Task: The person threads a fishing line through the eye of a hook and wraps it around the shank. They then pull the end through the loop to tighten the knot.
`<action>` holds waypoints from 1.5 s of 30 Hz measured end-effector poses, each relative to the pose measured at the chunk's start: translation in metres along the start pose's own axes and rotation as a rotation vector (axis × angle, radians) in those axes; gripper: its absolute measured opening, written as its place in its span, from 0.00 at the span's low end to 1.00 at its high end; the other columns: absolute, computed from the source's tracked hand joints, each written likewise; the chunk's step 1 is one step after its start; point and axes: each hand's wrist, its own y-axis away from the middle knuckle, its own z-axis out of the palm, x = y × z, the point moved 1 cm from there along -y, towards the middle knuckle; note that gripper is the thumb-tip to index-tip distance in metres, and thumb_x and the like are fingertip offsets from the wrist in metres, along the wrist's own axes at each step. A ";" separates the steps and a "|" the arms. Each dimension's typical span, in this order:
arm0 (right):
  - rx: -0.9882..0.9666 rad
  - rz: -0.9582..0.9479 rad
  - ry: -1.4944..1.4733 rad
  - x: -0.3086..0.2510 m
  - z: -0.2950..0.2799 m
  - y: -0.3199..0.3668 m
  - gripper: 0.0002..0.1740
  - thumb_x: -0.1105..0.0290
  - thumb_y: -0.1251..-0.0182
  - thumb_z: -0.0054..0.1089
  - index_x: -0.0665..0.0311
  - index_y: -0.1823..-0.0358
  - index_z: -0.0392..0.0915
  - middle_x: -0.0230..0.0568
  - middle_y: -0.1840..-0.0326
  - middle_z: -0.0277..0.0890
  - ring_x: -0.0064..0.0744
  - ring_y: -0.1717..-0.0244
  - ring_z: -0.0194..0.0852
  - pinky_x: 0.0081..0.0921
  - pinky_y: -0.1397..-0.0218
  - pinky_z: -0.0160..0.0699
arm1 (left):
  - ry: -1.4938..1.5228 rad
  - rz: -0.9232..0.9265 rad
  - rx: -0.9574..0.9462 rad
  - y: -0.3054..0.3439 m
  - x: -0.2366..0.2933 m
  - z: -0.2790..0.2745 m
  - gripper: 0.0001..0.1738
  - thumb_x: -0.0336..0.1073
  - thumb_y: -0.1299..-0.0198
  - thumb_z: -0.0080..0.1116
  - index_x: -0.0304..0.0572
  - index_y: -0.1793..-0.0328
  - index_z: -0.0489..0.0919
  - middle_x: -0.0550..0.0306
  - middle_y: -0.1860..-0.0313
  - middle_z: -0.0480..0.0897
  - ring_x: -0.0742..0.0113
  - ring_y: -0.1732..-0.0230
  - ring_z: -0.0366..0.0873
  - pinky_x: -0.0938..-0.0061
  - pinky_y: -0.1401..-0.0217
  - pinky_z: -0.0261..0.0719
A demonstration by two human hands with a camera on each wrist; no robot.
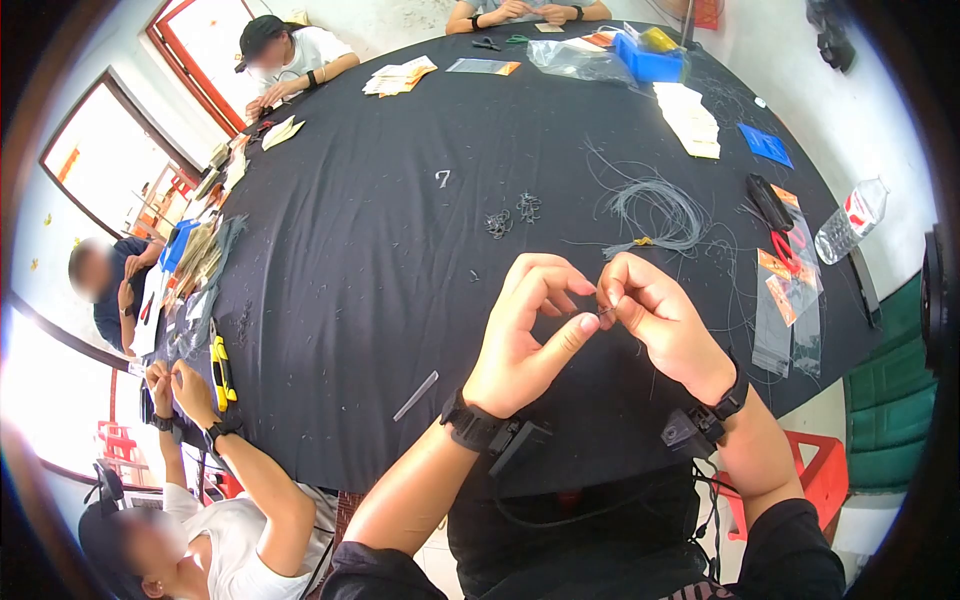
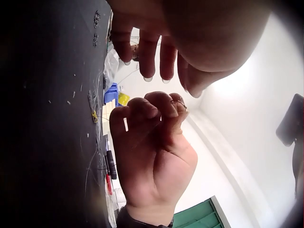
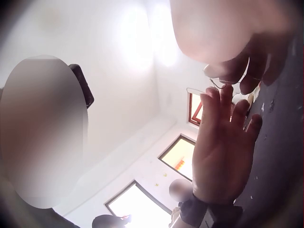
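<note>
Thumb and forefinger of my right hand point(image 1: 668, 325) pinch a small dark hook point(image 1: 606, 311), with a thin line by it. In the left wrist view the hook point(image 2: 179, 103) shows at those fingertips, and in the right wrist view the curved hook point(image 3: 215, 84) lies between the two hands. My left hand point(image 1: 522, 345) is just left of it, fingers loosely bent and apart, thumb tip close to the hook; whether it touches the line cannot be told. Beyond the hands are two small piles of hooks point(image 1: 498, 223) and a coil of clear line point(image 1: 660, 212).
On the black-covered table point(image 1: 340, 300) lie a clear strip point(image 1: 415, 396), red-handled scissors point(image 1: 785, 253), plastic packets point(image 1: 773, 330) and a stack of cards point(image 1: 688, 120). A water bottle point(image 1: 852, 220) stands at the right edge. Other people sit around the left and far sides.
</note>
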 end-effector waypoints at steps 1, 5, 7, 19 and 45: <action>-0.001 0.008 -0.009 0.000 0.000 0.000 0.05 0.79 0.23 0.48 0.60 0.59 0.68 0.25 0.62 0.63 0.16 0.60 0.65 0.17 0.54 0.67 | -0.020 0.011 0.004 -0.001 0.002 0.000 0.15 0.32 0.40 0.69 0.42 0.49 0.77 0.56 0.46 0.74 0.71 0.53 0.76 0.75 0.49 0.76; -0.022 0.063 -0.049 -0.001 0.000 0.001 0.03 0.75 0.21 0.48 0.59 0.58 0.68 0.24 0.61 0.63 0.15 0.59 0.66 0.17 0.53 0.66 | -0.111 0.077 0.018 -0.003 0.006 -0.001 0.15 0.30 0.45 0.73 0.41 0.53 0.80 0.56 0.47 0.76 0.72 0.53 0.77 0.76 0.51 0.77; -0.040 0.071 -0.062 -0.002 0.001 0.001 0.03 0.73 0.21 0.48 0.58 0.58 0.69 0.23 0.61 0.65 0.15 0.59 0.66 0.17 0.53 0.66 | -0.098 0.055 0.038 -0.003 0.008 0.000 0.12 0.30 0.45 0.73 0.41 0.57 0.81 0.56 0.48 0.77 0.72 0.54 0.77 0.76 0.52 0.78; -0.102 0.078 -0.222 0.003 0.005 0.001 0.07 0.65 0.22 0.54 0.59 0.57 0.70 0.27 0.60 0.69 0.20 0.57 0.70 0.20 0.49 0.68 | -0.049 0.087 0.105 -0.002 0.013 0.000 0.07 0.24 0.44 0.69 0.39 0.66 0.80 0.54 0.50 0.77 0.70 0.58 0.80 0.76 0.57 0.81; -0.102 0.221 -0.127 -0.008 0.001 0.004 0.12 0.63 0.28 0.58 0.65 0.64 0.79 0.30 0.65 0.76 0.17 0.64 0.71 0.19 0.57 0.71 | -0.187 0.241 0.134 -0.004 0.014 -0.003 0.09 0.22 0.51 0.73 0.41 0.69 0.82 0.59 0.55 0.74 0.73 0.66 0.79 0.76 0.63 0.80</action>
